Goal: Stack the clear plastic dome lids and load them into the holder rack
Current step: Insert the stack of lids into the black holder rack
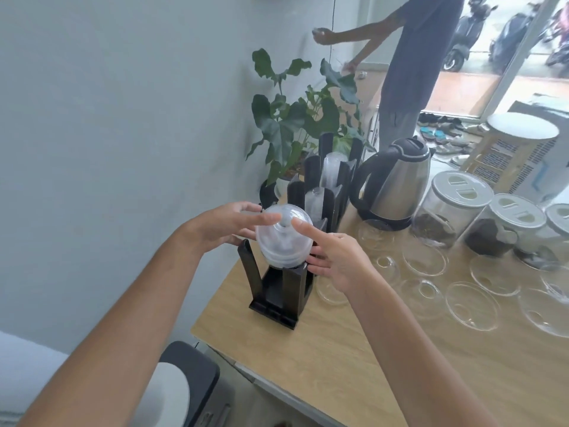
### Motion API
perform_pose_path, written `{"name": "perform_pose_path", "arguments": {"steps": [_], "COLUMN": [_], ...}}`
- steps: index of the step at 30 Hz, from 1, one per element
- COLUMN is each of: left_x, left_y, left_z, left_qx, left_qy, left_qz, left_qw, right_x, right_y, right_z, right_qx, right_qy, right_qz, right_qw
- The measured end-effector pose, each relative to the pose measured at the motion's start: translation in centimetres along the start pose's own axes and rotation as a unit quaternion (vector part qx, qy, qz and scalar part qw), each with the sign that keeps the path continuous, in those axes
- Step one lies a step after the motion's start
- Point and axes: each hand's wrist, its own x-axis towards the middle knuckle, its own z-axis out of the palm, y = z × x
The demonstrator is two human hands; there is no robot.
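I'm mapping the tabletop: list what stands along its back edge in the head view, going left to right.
Holder rack with dome lids → electric kettle → first lidded jar → second lidded jar

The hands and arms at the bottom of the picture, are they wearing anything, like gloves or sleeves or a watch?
No. The left hand and the right hand are bare, with no gloves and no rings that show. Both forearms are bare as far as the picture's bottom edge: no sleeves, watch or bracelet in view.
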Motion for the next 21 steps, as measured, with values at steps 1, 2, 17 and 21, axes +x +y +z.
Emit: {"name": "perform_pose_path", "arguments": {"steps": [1, 2, 17, 21], "left_x": [0.6, 1.3, 10.3, 10.8], "left_y": [0.0, -0.2, -8.3, -9.6], "left_z": [-0.2, -0.4, -0.1, 0.6], "left_qx": [0.007, 0.015, -0.005, -0.014], "left_qy": [-0.025, -0.053, -0.218, -0.217], "left_qz": [-0.004, -0.006, -0.073, -0.086], "left_qw": [1.000, 0.998, 0.973, 0.972], "right_x": [0.1, 0.2, 3.7, 4.4], "right_y": [0.2, 0.5, 5.7, 7.0], "right_z": [0.1, 0.2, 1.9, 2.2], "right_qx": [-0.002, -0.005, 0.044, 0.055], "right_qy": [0.010, 0.019, 0.110, 0.114], "right_qz": [0.008, 0.017, 0.126, 0.120], "right_qw": [1.000, 1.000, 0.985, 0.985]}}
